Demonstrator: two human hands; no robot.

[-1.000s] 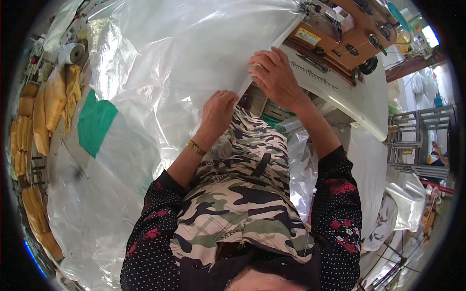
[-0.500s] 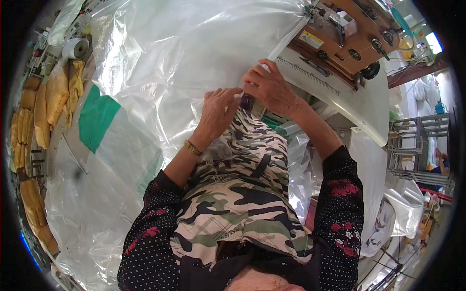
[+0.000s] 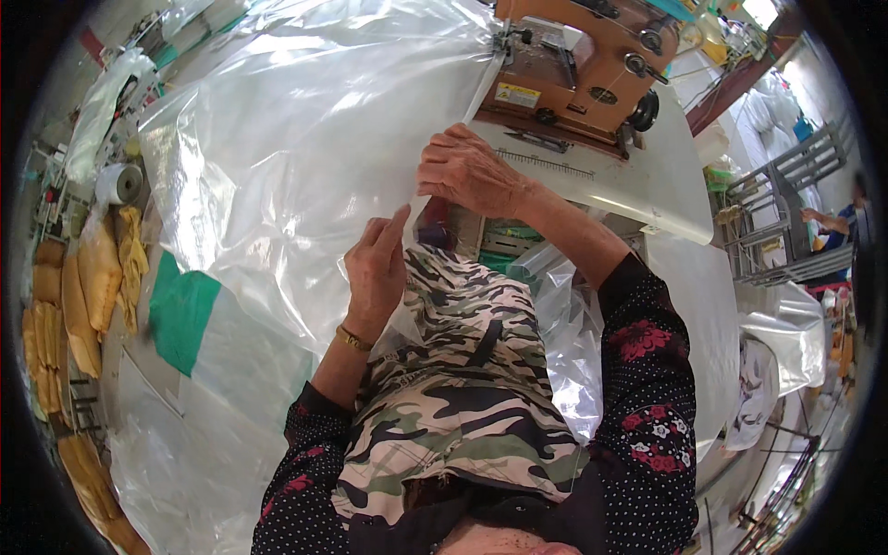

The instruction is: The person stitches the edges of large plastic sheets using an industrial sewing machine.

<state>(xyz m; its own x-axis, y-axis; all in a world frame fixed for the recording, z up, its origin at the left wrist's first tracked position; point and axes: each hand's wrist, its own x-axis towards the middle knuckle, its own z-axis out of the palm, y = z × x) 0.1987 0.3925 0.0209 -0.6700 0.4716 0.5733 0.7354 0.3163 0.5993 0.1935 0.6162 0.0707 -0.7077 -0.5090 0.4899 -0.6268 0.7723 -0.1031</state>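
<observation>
A large clear plastic sheet (image 3: 277, 139) spreads over the table, and its folded edge runs up to the needle end of a brown sewing machine (image 3: 583, 69). My right hand (image 3: 472, 171) is closed on this edge, just short of the machine. Lower and to the left, my left hand (image 3: 377, 268) pinches the sheet's near edge, its index finger pointing up toward the right hand. The left thumb is mostly hidden. Loose plastic hangs beside the left wrist, over the camouflage apron (image 3: 462, 398) on my lap.
A ruler scale (image 3: 546, 165) lies on the white machine table (image 3: 638, 199). At left are a green piece (image 3: 182, 313), a white roll (image 3: 119, 183) and yellow bundles (image 3: 92, 296). A grey metal rack (image 3: 786, 213) stands at right, with another person's arm (image 3: 828, 222) beside it.
My left hand has shifted down and left, away from the right hand, and its index finger has straightened. The whole view has turned, so the sewing machine appears farther left.
</observation>
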